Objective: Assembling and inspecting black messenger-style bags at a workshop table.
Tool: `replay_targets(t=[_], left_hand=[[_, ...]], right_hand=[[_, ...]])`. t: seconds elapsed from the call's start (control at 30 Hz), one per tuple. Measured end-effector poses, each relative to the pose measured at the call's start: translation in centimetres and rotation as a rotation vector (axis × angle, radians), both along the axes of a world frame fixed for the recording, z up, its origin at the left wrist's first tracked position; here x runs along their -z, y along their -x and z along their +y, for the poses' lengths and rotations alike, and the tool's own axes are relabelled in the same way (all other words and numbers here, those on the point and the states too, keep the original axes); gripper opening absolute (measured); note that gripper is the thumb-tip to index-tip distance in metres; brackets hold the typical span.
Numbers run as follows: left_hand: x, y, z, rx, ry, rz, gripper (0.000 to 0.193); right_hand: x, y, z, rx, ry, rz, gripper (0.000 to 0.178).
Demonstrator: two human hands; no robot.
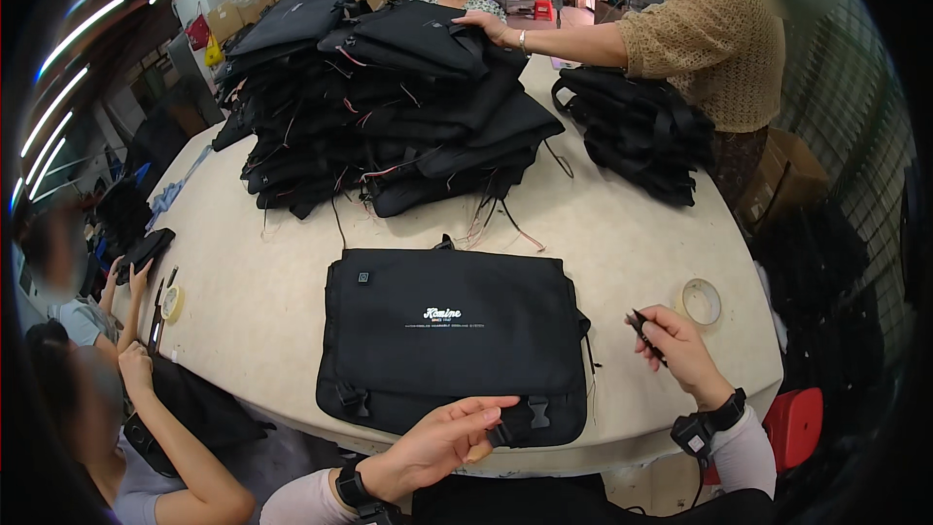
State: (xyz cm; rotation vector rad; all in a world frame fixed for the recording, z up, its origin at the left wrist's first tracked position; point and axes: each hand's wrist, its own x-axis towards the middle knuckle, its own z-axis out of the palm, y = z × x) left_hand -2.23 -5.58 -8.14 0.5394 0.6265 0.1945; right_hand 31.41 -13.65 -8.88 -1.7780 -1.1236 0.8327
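A black messenger bag point(442, 350) lies flat in front of me on the pale table, flap upward, with white lettering and a small square patch on it. Two plastic buckles show along its lower edge. My left hand point(449, 437) is at this edge, its thumb and fingers closed around a dark buckle piece point(500, 434) beside the right-hand buckle point(538, 412). To the right of the bag, my right hand point(677, 345) is raised over the table, gripping a small black pointed tool point(646, 338); its exact kind is unclear.
A tall heap of black bags point(389, 126) with loose threads fills the far side. More black bags point(637, 126) lie beside a standing person whose hand point(486, 27) touches the heap. A tape roll point(700, 301) lies at right, a red stool point(792, 428) below. People sit at left.
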Motion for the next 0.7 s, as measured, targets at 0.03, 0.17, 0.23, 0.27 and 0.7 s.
replay_targets(t=[0.03, 0.17, 0.23, 0.27, 0.7], left_hand=[[-0.1, -0.5, -0.2, -0.043, -0.019, 0.096, 0.042], [-0.8, -2.5, -0.4, -0.109, -0.003, 0.223, 0.048], [-0.5, -2.1, -0.1, -0.035, -0.059, 0.196, 0.051], [-0.4, -1.9, -0.1, 0.037, -0.11, 0.169, 0.055], [-0.1, -3.5, 0.4, -0.212, -0.135, 0.087, 0.046]], right_hand=[[-1.2, 1.4, -0.5, -0.039, 0.03, 0.333, 0.022], [-2.8, 3.2, -1.0, -0.176, 0.18, 0.646, 0.03], [-2.7, 3.7, -0.8, -0.179, 0.14, 0.609, 0.031], [-2.6, 3.9, -0.7, -0.184, 0.104, 0.571, 0.032], [-0.5, 6.6, -0.8, -0.37, -0.022, 0.296, 0.031]])
